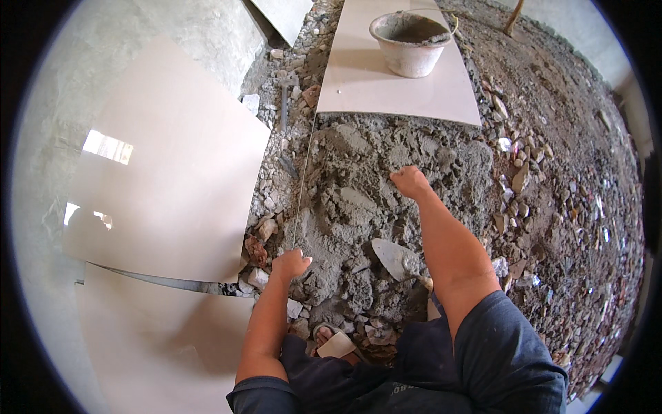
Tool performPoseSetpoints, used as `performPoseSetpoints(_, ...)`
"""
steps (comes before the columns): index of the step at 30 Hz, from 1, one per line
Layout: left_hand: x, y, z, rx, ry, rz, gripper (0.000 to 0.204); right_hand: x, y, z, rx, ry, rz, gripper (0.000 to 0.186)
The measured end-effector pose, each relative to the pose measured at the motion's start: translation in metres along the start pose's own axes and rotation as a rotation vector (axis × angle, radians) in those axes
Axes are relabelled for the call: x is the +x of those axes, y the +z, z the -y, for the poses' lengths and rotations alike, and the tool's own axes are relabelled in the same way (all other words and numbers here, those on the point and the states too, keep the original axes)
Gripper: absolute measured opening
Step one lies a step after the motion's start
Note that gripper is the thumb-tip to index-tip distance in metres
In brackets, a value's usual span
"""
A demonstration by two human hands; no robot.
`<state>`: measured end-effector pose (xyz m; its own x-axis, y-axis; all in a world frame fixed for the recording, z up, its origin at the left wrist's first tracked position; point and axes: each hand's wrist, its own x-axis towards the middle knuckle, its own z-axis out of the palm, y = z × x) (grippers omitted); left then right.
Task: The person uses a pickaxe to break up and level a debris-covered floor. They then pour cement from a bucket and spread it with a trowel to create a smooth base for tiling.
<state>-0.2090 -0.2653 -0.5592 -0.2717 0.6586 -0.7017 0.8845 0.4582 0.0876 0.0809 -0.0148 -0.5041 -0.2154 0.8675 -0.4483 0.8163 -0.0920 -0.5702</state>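
Note:
Grey wet mortar (345, 214) lies in a rough, lumpy bed in front of me. My left hand (292, 263) is closed at the bed's left edge, where a thin taut string (307, 162) comes down to it; whether the fingers pinch the string is unclear. Farther forward, over the right half of the mortar, my right hand (411, 182) is also closed, and what its fingers hold, if anything, is hidden. Between my arms a pointed trowel (396, 259) rests on the mortar, its handle toward me.
Beyond the mortar lies a large beige tile (386, 96) with a mortar-filled bucket (412, 58) on it. Two glossy tiles (172, 179) lean at the left, by the wall. A hammer (284, 103) lies on gravel. Rubble (552, 207) covers the right side. My sandalled foot (327, 337) is near.

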Motion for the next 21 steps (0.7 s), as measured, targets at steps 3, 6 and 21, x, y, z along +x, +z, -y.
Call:
performPoseSetpoints(3, -0.001, 0.000, -0.001, 0.005, -0.003, -0.013, 0.053, 0.008, 0.006, -0.005, -0.026, 0.001, -0.037, 0.041)
performPoseSetpoints(6, -0.002, 0.000, 0.000, 0.006, -0.006, -0.021, 0.053, 0.017, 0.012, -0.012, -0.018, 0.007, -0.052, 0.040)
performPoseSetpoints(21, 0.000, 0.000, 0.005, 0.000, 0.023, -0.054, 0.052, 0.010, 0.008, -0.008, -0.090, -0.115, -0.035, 0.040)
